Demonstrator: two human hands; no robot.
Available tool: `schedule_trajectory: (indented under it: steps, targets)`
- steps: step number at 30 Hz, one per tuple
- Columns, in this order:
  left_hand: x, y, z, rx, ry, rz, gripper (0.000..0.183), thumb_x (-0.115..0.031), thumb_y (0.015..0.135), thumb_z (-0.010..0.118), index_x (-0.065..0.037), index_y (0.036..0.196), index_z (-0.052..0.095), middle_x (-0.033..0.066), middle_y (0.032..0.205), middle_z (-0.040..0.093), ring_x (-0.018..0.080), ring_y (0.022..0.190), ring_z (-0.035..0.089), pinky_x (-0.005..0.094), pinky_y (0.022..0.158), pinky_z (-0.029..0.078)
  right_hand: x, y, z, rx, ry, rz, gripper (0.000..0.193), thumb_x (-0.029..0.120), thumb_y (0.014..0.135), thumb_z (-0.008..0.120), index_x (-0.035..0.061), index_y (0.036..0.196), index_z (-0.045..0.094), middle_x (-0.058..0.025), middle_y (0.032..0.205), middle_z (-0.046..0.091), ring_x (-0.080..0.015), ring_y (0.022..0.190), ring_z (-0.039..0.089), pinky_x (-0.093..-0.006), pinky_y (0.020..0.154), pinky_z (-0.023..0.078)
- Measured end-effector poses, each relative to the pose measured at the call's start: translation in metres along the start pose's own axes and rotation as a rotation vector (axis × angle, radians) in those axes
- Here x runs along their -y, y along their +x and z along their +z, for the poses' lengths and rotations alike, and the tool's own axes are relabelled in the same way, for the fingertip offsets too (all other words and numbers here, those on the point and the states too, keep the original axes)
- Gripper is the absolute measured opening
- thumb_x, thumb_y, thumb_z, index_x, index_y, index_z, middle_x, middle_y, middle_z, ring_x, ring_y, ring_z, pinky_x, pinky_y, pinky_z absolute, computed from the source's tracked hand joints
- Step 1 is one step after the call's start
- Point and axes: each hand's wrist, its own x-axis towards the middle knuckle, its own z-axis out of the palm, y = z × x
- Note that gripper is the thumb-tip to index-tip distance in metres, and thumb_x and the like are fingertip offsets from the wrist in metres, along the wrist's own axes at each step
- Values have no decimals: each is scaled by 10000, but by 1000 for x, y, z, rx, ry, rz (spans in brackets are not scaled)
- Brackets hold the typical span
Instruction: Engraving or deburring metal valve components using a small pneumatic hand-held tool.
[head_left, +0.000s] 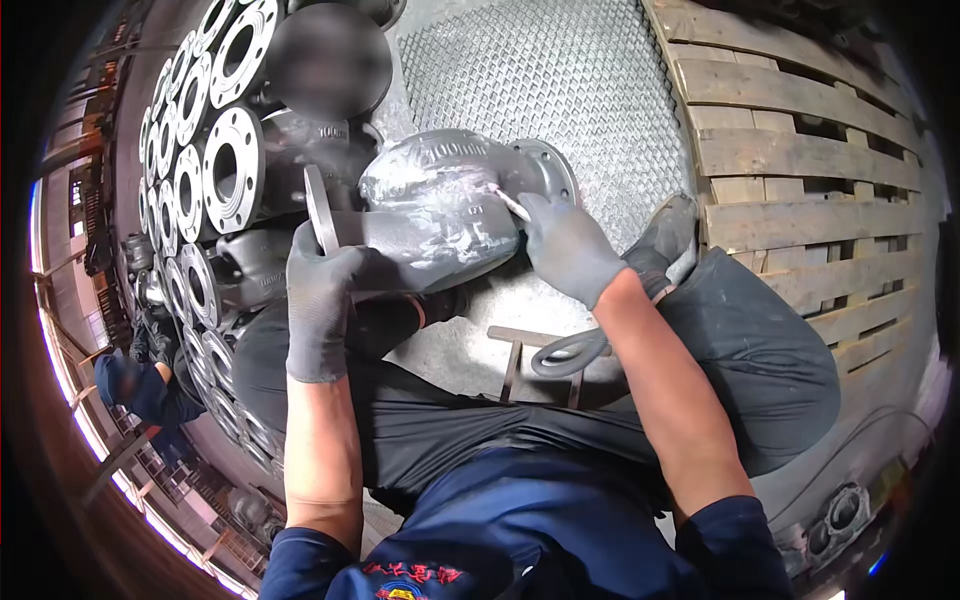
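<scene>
In front of me a grey cast-metal valve body [440, 240] lies on its side, with pale smears and scuffs over its raised lettering. My left hand [325, 285], in a grey glove, is closed around the edge of its near-left flange [320, 210]. A second flange [550, 172] shows on its far right side. My gloved right hand [568, 245] pinches a thin pale rod [508, 203], whose kind I cannot make out. The rod's tip is at the casting's surface, and the rest is hidden in the fingers.
Flanged castings [230, 175] are stacked on the left. Beyond the valve body lies a diamond-patterned metal plate [540, 70], with a wooden pallet [800, 150] to its right. A coiled dark hose [570, 355] lies between my legs by a metal frame [512, 365]. Another person [140, 385] is far left.
</scene>
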Motion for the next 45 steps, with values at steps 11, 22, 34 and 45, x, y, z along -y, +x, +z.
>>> schedule_trajectory:
  steps: [11,22,34,45]
  targets:
    - [-2,1,3,4,-12,11,379,-6,799,691,55,1170,645,93,1000,721,143,856,679,289,800,565,8,-2,-10,11,75,-39,364,86,1014,566,-2,1360,633,-305,1177,703,-481,1115,669,-540,980,536]
    - [7,3,3,-24,26,66,425,-66,754,746,75,1138,634,112,1006,716,165,881,691,317,798,577,2,2,-15,16,73,-126,381,78,1004,610,7,1377,637,-265,1253,706,-468,1170,661,-510,999,538]
    - [-4,2,3,-32,136,86,499,-31,764,758,72,1223,590,117,1023,714,166,862,715,313,805,598,29,27,-19,30,-79,-167,433,71,1019,604,108,1451,611,-247,1420,646,-483,1277,610,-517,1056,539]
    - [4,6,8,-76,70,109,503,-34,752,789,89,1205,610,117,1009,720,162,884,704,313,790,581,45,35,-31,41,-195,-215,484,2,948,598,72,1427,592,-263,1436,619,-485,1238,623,-530,1067,524]
